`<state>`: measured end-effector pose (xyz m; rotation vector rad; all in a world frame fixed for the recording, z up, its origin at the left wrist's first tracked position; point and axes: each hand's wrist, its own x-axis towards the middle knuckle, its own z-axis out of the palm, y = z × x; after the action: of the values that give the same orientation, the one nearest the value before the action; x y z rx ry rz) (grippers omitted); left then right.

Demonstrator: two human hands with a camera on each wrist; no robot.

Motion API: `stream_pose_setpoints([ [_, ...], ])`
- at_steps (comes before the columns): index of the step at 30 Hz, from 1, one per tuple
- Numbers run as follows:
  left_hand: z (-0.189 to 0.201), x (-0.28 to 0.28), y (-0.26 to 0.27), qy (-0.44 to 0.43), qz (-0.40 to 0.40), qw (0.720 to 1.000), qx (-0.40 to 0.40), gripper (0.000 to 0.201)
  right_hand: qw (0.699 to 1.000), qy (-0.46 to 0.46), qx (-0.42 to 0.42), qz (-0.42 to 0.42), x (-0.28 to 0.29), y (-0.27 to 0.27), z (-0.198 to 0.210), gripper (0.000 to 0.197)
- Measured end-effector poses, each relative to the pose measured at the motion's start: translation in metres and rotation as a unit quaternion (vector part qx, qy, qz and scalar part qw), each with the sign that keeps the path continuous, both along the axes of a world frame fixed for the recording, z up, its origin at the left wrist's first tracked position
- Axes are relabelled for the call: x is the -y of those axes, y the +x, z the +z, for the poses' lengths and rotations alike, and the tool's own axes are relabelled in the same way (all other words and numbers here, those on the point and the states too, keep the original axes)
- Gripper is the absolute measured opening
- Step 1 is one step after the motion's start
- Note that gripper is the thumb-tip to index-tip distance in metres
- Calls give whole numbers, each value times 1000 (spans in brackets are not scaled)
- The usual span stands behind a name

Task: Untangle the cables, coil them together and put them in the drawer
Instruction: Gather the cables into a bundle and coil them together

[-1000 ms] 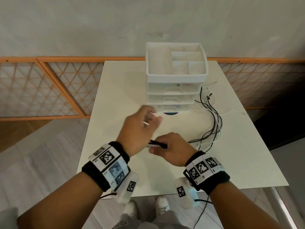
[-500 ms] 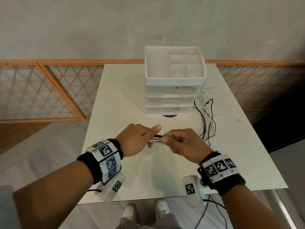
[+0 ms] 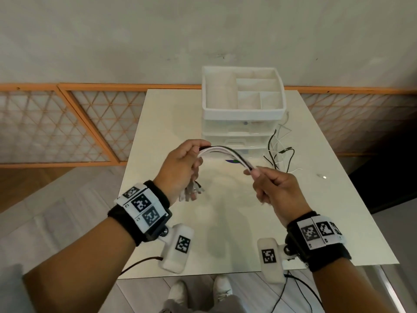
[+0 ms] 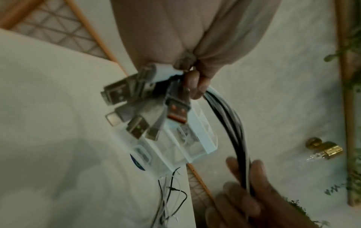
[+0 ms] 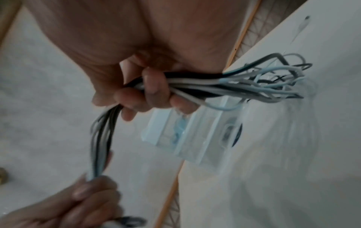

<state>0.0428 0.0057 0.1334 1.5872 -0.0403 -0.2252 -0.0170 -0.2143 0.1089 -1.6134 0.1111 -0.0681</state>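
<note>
A bundle of black and white cables arches between my two hands above the white table. My left hand grips one end, and several USB plugs hang below its fingers. My right hand grips the bundle further along. The loose cable tails trail on the table to the right of the white drawer unit, whose drawers are pushed in. In the right wrist view the tails fan out past my right hand's fingers.
The drawer unit carries an open divided tray on top and stands at the table's far side. A small white piece lies on the table at the right. An orange lattice fence runs behind the table.
Both hands have risen off the table and moved apart, stretching the cable bundle into an arch. The loose tails have been pulled closer to the drawer unit.
</note>
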Motion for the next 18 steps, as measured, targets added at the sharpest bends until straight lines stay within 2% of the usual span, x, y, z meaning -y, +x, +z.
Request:
stream_pose_setpoints([
  [3,3,19,-11,-2,3,1000,-22,28,997,9,71,-23,-16,5,9,23],
  [4,4,24,-15,23,-15,999,-27,40,996,3,91,-21,-22,6,13,28],
  [6,4,30,-19,66,-78,994,-23,81,992,-24,124,-14,-35,5,18,24],
  [7,5,32,-20,67,-102,992,-27,94,990,-43,133,-3,-43,3,19,17],
  [8,8,34,-21,51,-110,992,-39,97,989,-57,134,9,-50,1,17,18],
  [10,11,37,-19,-1,-88,993,-82,83,985,-95,139,35,-60,-4,9,32],
  [12,11,38,-17,-26,-40,994,-101,50,978,-137,139,73,-65,-8,3,19],
  [13,10,37,-16,-45,-13,993,-107,34,974,-157,138,92,-65,-10,2,18],
  [15,13,33,-14,-90,27,988,-124,24,975,-143,131,106,-60,-10,0,35],
  [18,17,24,-12,-126,2,985,-121,22,990,-77,107,49,-53,-6,4,34],
])
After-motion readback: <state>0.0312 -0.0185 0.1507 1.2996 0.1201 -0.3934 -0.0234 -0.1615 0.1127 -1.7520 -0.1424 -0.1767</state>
